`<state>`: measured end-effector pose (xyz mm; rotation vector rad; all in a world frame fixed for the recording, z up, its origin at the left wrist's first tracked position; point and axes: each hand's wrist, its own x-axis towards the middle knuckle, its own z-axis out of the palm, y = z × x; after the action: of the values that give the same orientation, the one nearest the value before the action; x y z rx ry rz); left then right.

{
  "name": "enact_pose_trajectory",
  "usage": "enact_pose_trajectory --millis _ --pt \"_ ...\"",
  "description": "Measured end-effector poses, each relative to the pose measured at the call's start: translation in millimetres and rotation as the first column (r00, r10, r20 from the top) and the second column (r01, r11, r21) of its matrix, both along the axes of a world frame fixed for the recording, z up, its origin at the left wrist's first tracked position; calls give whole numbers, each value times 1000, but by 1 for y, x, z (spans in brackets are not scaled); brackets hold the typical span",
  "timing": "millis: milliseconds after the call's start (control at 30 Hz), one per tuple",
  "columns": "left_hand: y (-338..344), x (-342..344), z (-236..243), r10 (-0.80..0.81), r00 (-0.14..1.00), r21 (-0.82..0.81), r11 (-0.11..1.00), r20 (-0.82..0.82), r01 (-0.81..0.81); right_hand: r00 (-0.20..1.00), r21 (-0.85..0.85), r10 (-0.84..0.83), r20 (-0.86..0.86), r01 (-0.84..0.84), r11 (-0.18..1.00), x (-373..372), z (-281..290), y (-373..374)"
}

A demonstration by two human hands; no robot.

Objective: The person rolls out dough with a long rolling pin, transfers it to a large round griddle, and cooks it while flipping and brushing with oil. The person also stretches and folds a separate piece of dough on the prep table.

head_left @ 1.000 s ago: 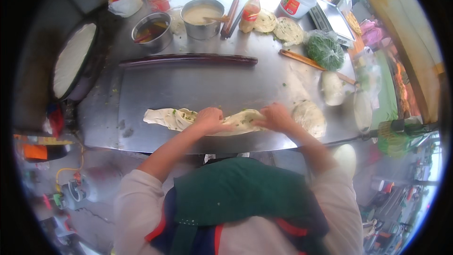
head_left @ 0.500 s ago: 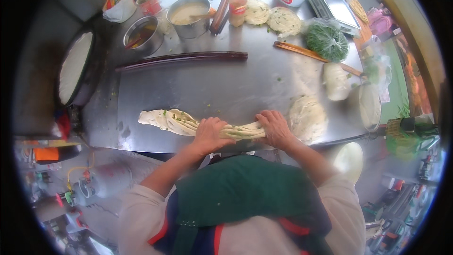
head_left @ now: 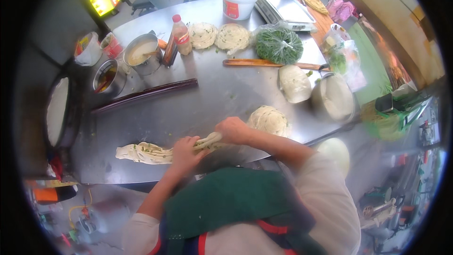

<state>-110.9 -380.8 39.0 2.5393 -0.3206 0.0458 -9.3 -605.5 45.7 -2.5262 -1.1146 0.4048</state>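
Dough strip, flecked green, is laid along near edge of metal table; middle is gripped by left hand, right end is pinched in curled right hand (fingertips partly hidden)
Three rounds seem already shaped: one beyond right hand, two at far side
Strip is gathered lengthwise, apparently not yet coiled; plain dough lump is left unflattened

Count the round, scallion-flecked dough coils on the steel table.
3: near coil beside the right hand; left far coil beside the red-capped bottle; right far coil next to that one.
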Motion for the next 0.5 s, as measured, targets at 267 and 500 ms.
enact_pose_trajectory --millis 267,500 --pt "-60 31 -3 -36 999 -165 985 20 39 996 -142 63 68 -53 988 26 19 -36" --pt "-64 55 -33 -134 976 -189 977 -173 100 976 -142 202 85 -188 972 53 7 -59"
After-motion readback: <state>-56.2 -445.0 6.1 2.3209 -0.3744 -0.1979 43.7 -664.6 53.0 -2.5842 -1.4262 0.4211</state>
